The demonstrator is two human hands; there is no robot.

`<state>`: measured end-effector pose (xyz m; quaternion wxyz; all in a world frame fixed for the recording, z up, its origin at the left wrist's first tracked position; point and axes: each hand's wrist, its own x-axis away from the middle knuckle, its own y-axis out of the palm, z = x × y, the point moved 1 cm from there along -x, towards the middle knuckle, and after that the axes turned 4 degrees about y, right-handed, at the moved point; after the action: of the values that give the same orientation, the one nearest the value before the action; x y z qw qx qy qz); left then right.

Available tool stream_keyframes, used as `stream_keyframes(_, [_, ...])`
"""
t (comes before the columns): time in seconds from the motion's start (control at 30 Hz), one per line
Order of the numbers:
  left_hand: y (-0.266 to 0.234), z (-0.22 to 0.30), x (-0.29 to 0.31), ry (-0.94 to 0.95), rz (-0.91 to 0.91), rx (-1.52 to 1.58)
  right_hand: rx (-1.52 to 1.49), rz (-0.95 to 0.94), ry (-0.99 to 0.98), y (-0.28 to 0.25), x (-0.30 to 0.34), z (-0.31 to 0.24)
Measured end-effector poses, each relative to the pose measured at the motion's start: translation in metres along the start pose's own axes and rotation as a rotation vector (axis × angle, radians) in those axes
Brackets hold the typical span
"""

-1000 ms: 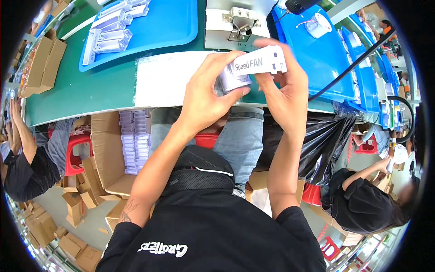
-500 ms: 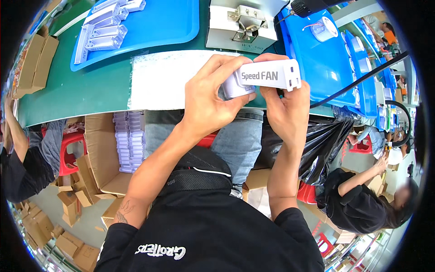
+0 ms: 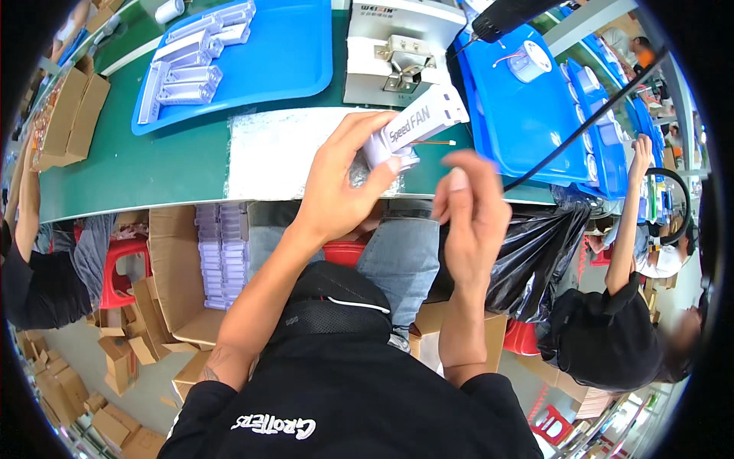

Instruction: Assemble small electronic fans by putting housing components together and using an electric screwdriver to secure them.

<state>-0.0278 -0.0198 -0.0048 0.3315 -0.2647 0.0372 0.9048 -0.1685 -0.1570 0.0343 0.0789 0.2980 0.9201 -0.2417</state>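
Note:
My left hand (image 3: pixel 336 176) is closed around a white handheld-fan housing (image 3: pixel 417 126). Its long flat handle, with dark lettering, tilts up and to the right. Two small dark slots show at the handle's end. From beside the housing a thin wire lead (image 3: pixel 436 142) with a small white plug sticks out to the right. My right hand (image 3: pixel 474 214) is off the housing, a little to its right and nearer to me. Its fingers are loosely bent and apart, partly blurred, with nothing visible in them. Below the left hand lies a white work mat (image 3: pixel 264 157).
A blue tray (image 3: pixel 283 73) with several white housings is at the far left. A metal box with a latch-like fixture (image 3: pixel 409 65) stands ahead, a dark power driver (image 3: pixel 501 19) to its right. Blue trays (image 3: pixel 520 145) hold round motors. A carton (image 3: pixel 176 268) of housings is below the table.
My right hand has let go of the housing and moved down to the right. The handle now tilts upward instead of lying level, and the wire lead shows.

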Motion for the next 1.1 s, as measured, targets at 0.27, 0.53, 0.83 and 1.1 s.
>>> stream_keyframes(0.27, [0.004,0.002,0.003,-0.007,0.028,-0.028,0.378,-0.053,-0.289,0.008,-0.007,-0.014])
stream_keyframes(0.53, [0.002,0.015,0.004,-0.084,-0.050,-0.070,-0.113,0.480,-0.346,-0.026,-0.061,-0.050])
stream_keyframes(0.83, [-0.012,0.018,-0.007,-0.114,-0.086,-0.157,-0.523,0.212,-0.372,-0.051,-0.158,-0.046])
stream_keyframes(1.1, [-0.028,-0.006,-0.010,-0.210,-0.039,-0.001,-0.750,-0.385,-0.406,-0.033,-0.141,-0.063])
